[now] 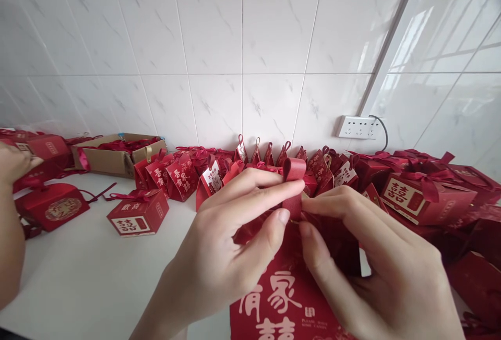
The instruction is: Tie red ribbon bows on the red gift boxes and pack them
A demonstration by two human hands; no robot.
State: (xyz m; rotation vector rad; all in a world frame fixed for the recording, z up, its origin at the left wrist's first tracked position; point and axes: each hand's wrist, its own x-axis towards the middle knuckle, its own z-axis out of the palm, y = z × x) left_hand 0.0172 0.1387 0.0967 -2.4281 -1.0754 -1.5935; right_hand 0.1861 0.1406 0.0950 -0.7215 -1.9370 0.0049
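Observation:
In front of me is a red gift box [284, 293] with white lettering, its lower part cut off by the frame. A red strap loop [294, 170] stands up from its top. My left hand [235, 246] is closed on this loop, with fingers across it and the thumb at its side. Close by, my right hand [376, 262] pinches the base of the loop between thumb and forefinger. A bit of gold shows between the two thumbs, too small to make out. My palms hide much of the box's top.
Several finished-looking red boxes [182, 175] line the wall, with more ribboned boxes [430, 194] at right. A cardboard box [125, 160] of red ribbons stands back left. A small red box [139, 215] sits on the white table [97, 277]. Another person's hand [15, 162] is at far left. A power strip [358, 127] hangs on the wall.

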